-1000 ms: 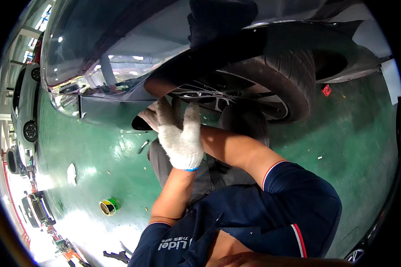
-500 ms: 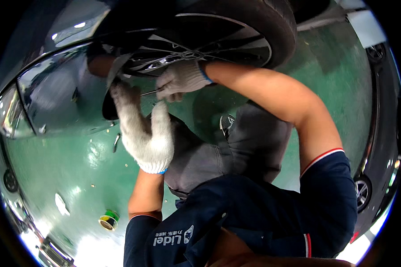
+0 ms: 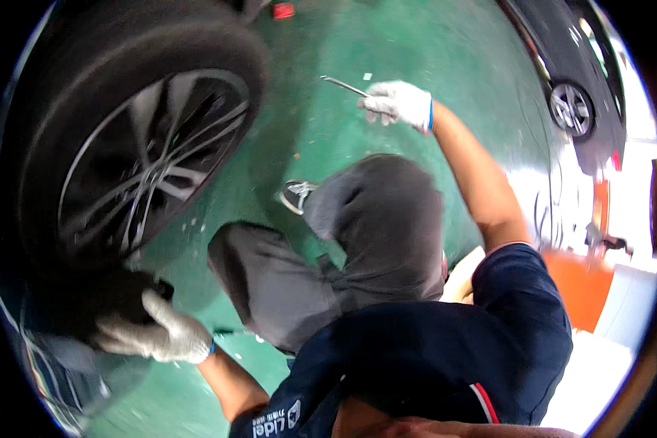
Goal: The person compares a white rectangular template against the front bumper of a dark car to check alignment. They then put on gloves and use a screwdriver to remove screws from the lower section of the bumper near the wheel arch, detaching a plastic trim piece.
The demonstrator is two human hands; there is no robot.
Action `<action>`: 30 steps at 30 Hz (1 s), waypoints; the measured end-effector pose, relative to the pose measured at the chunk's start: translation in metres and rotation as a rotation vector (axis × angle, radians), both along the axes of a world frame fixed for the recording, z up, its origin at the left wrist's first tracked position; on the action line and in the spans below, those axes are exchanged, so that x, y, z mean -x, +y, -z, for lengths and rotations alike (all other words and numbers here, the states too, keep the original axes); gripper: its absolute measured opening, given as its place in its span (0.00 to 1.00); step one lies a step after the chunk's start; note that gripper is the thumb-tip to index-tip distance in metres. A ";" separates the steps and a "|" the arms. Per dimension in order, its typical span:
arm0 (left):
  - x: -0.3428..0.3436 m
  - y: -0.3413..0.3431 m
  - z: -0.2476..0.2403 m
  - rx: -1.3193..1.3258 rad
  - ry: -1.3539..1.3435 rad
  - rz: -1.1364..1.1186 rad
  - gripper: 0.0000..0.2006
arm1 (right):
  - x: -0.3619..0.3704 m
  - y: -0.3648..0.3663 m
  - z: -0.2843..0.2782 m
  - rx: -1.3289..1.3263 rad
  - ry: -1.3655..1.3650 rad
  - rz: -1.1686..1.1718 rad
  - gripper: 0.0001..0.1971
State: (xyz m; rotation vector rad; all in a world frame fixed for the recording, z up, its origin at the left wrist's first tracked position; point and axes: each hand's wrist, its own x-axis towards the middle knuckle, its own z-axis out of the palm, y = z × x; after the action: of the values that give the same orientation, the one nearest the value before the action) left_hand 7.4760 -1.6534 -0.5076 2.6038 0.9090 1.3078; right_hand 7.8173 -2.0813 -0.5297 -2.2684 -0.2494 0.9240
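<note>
1. A glossy green floor spreads under everything, from the far side to near left.
2. On the left stands a dark car, its bodywork blurred toward the near edge.
3. A dark parked car stands well apart at far right.
4. The car's wheel, a black tire around a multi-spoke alloy rim, fills the far left, turned at an angle.
5. The person's bent legs, in grey trousers, occupy the middle, right of the wheel and well apart from it.
6. Dark wheel-arch trim lies on the near side of the tire.
7. The left hand, in a white knit glove, is at this trim, fingers stretched leftward and thumb spread apart from them; whether it touches the trim I cannot tell.
8. The right hand, likewise gloved, is raised far right of the wheel, fingers curled and pinching a slim metal tool.
9. That slim metal tool points left from the fingers, its free end slightly bent, clear of the wheel.
10. A small red object lies at the far edge.
</note>
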 end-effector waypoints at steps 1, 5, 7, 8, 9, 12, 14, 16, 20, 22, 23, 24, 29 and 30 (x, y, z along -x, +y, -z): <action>0.000 0.000 0.000 -0.048 0.017 -0.020 0.40 | 0.029 -0.050 0.016 -0.014 -0.037 0.229 0.18; -0.002 -0.003 -0.005 -0.197 0.055 -0.051 0.41 | 0.200 -0.201 0.113 0.305 0.005 0.658 0.16; 0.002 -0.009 -0.010 -0.050 0.005 0.020 0.41 | 0.313 -0.227 0.169 0.416 0.287 0.842 0.15; 0.003 -0.011 -0.013 -0.097 0.033 0.054 0.39 | 0.363 -0.230 0.195 0.521 0.351 0.620 0.15; 0.008 -0.013 -0.016 -0.187 0.079 0.065 0.42 | 0.412 -0.229 0.219 0.627 0.370 0.270 0.16; 0.015 -0.020 -0.028 0.123 0.049 0.007 0.37 | 0.519 -0.194 0.276 0.641 0.521 -0.208 0.17; 0.023 -0.022 -0.037 0.241 0.077 0.000 0.37 | 0.537 -0.175 0.306 0.615 0.581 -0.218 0.15; 0.029 -0.023 -0.045 0.203 0.133 0.035 0.36 | 0.521 -0.167 0.330 0.622 0.679 -0.136 0.15; 0.032 -0.028 -0.058 0.352 0.186 0.004 0.36 | 0.453 -0.175 0.361 0.847 0.571 -0.200 0.14; 0.030 -0.032 -0.064 0.350 0.162 -0.001 0.36 | 0.419 -0.183 0.374 0.855 0.538 -0.331 0.17; 0.029 -0.036 -0.066 0.372 0.190 -0.002 0.37 | 0.412 -0.184 0.379 0.827 0.463 -0.377 0.18; 0.027 -0.038 -0.067 0.402 0.096 0.110 0.37 | 0.407 -0.184 0.383 0.797 0.568 -0.199 0.18; 0.029 -0.045 -0.066 0.365 0.166 0.095 0.44 | 0.417 -0.174 0.382 0.736 0.509 0.384 0.14; 0.027 -0.044 -0.062 0.345 0.197 0.049 0.44 | 0.419 -0.175 0.378 0.710 0.491 0.592 0.14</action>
State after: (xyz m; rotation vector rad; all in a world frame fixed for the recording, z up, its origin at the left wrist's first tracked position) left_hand 7.4492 -1.6969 -0.4459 2.4894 0.9900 0.8059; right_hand 7.3982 -2.2561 -0.9075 -2.3701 1.0565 1.3123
